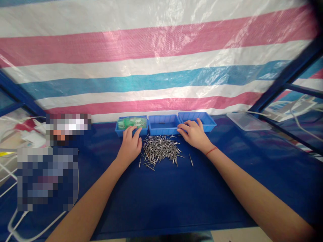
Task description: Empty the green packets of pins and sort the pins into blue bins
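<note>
A heap of grey metal blind rivets (161, 150) lies between my hands on the blue tabletop. My left hand (130, 144) is at the front of the left blue bin (119, 132), its fingers apart and bent slightly. Green-and-clear plastic packets (133, 121) fill that bin. My right hand (195, 133) reaches over the front edge of the right blue bin (210, 126), fingers spread and nothing visible in them; whether it touches the rim I cannot tell. Between these stands the middle blue bin (164, 130), with a thin piece inside. One loose rivet (191, 160) lies right of the heap.
A clear plastic lid or tray (246, 121) lies at the back right. White cables (40, 235) run along the left side, near pixelated items. A striped plastic sheet (151, 77) hangs behind the bins, between blue frame posts (275, 85).
</note>
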`<state>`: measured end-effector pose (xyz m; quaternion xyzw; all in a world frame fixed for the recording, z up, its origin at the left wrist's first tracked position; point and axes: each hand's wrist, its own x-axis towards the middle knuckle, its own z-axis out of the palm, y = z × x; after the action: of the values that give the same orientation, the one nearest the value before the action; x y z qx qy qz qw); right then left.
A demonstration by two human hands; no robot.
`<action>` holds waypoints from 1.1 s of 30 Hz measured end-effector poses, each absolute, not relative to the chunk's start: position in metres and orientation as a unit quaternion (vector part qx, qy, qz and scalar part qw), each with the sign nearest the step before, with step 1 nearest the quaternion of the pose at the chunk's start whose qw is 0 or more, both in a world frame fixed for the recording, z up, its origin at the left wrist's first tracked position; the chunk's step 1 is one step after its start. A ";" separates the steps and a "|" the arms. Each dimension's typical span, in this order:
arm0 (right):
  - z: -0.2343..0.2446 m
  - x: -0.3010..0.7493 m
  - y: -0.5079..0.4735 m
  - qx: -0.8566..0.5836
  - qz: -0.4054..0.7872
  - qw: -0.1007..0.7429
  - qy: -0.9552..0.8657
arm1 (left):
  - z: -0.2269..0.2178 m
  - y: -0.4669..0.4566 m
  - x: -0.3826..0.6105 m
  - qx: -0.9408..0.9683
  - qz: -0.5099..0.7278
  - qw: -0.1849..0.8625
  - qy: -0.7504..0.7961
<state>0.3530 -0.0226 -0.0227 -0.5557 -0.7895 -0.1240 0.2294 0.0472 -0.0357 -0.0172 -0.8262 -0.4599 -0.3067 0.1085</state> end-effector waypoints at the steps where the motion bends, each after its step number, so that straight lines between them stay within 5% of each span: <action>1: -0.023 0.352 -0.024 -0.557 -0.126 0.229 -0.788 | -0.017 -0.037 0.047 -0.826 -0.307 0.109 -0.461; 14: -0.019 0.366 -0.017 -0.571 -0.054 0.259 -0.778 | -0.003 -0.054 0.062 -0.795 -0.292 0.139 -0.513; 23: -0.010 0.361 -0.022 -0.510 -0.098 0.259 -0.815 | -0.017 -0.056 0.076 -0.837 -0.247 0.000 -0.488; 33: -0.005 0.339 -0.015 -0.463 -0.143 0.318 -0.815 | -0.017 -0.057 0.078 -0.832 -0.212 -0.020 -0.512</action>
<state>0.3388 -0.0151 -0.0049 -0.4631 -0.8147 -0.1434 0.3184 0.0777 -0.0566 -0.0169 -0.8321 -0.5120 -0.2123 -0.0200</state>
